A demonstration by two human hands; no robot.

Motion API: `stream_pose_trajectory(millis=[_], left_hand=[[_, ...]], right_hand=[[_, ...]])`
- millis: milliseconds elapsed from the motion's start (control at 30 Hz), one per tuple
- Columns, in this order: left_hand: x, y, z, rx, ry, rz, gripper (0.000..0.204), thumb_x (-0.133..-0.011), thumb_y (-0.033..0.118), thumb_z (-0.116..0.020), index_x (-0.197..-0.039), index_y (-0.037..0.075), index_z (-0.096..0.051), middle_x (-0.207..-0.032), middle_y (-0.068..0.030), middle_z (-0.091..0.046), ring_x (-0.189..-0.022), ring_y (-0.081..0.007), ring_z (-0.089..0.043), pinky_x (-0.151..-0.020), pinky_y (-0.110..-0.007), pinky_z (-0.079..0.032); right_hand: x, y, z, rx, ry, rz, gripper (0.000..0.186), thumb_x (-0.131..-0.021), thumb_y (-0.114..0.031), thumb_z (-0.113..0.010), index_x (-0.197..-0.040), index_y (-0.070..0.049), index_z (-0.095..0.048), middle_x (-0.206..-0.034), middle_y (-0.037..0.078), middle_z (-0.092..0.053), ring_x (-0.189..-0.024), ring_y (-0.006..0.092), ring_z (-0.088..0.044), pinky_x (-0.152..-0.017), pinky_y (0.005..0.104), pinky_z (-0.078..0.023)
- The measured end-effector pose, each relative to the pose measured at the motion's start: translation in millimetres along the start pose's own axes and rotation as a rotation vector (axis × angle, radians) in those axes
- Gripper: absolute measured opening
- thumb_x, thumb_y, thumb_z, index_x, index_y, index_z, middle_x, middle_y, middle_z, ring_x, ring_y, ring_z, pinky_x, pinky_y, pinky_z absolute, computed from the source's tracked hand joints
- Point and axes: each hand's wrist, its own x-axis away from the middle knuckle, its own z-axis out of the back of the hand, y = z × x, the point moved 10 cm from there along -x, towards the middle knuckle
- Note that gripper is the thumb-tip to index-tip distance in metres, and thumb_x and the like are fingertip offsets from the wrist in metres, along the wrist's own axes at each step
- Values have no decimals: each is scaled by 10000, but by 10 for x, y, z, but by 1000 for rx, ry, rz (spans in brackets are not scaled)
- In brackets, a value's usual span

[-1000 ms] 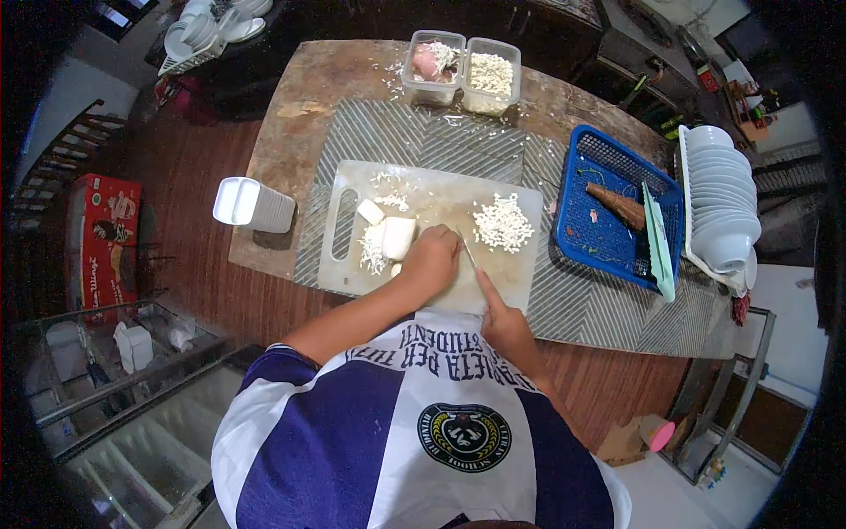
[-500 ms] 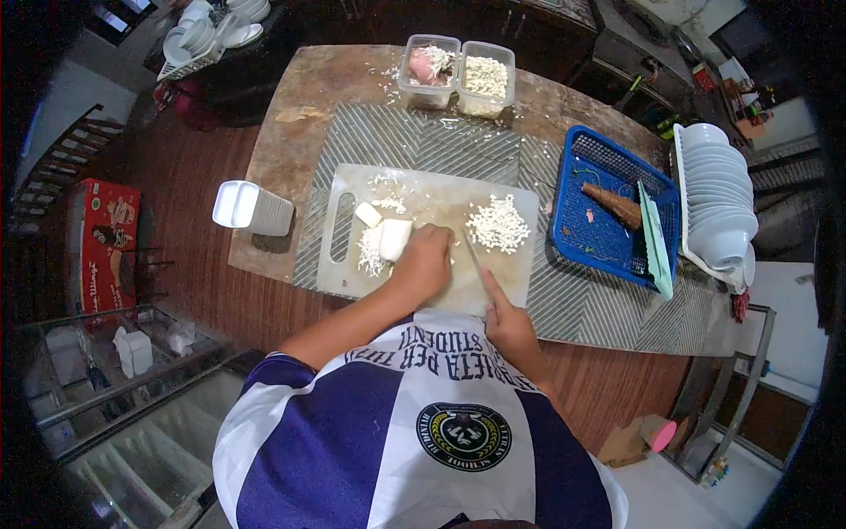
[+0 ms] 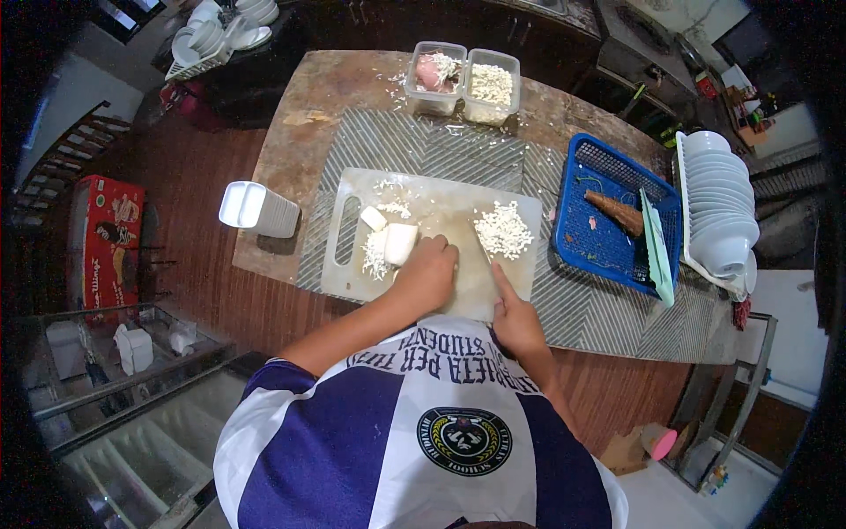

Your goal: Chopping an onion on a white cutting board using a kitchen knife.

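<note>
A smooth, pale plastic cutting board (image 3: 436,198) with a slot handle lies on a grey-striped mat (image 3: 467,145) over a table (image 3: 304,101) whose bare wood looks worn and blotchy. The right hand (image 3: 518,322) is wrapped round a knife (image 3: 485,247), index finger stretched forward along it, the thin blade just beside a loose heap of tiny white cubes (image 3: 503,231) at the board's right. The left hand (image 3: 429,275) is curled knuckles-up on the board; its fingertips are hidden, so I cannot tell whether they pinch anything. Just left of it sit a rounded, glossy white block (image 3: 402,244) and a smaller white chunk (image 3: 374,218), with fine white shreds (image 3: 374,257) beside them.

Beyond the board stand two clear tubs (image 3: 434,108), one holding something pink under shreds, the other pale bits (more crumbs litter the wood around them). Ribbed white containers (image 3: 273,216) are nested at the left. On the right, a blue mesh basket (image 3: 608,273) crowds the space near the board, holding a rough brown tapered piece (image 3: 617,214); beside it is a rack of white bowls (image 3: 718,194).

Dark lettering and a round badge (image 3: 464,441) mark the purple-and-white shirt (image 3: 326,432); a red cabinet (image 3: 112,238) carries printed pictures.
</note>
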Motion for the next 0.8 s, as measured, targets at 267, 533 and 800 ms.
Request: stream_pose_trajectory(millis=[267, 533, 800], left_hand=[[-8, -121, -112, -46, 28, 36, 150, -863, 54, -643, -996, -3, -680, -962, -201, -624, -942, -400, -613, -838, -484, -504], [-73, -153, -144, 21, 65, 72, 172, -932, 111, -634, -1054, 1, -685, -925, -221, -638, -910, -420, -629, -827, -501, -517], [-99, -247, -143, 90, 17, 230, 236, -933, 97, -613, -1144, -2, -658, -1031, -253, -676, -991, -448, -648, -876, -510, -527]], right_hand=[[73, -53, 59, -34, -2, 20, 686, -1010, -108, -522, -1621, -332, -305, -771, 314, -643, -741, 484, -670, -723, 498, -529], [99, -50, -23, -52, -32, 63, 692, -1006, -102, -515, -1630, -295, -288, -771, 324, -638, -741, 496, -664, -723, 507, -527], [54, 10, -66, -31, -41, 47, 706, -1014, -147, -505, -1633, -346, -232, -790, 336, -667, -776, 522, -675, -777, 587, -547]])
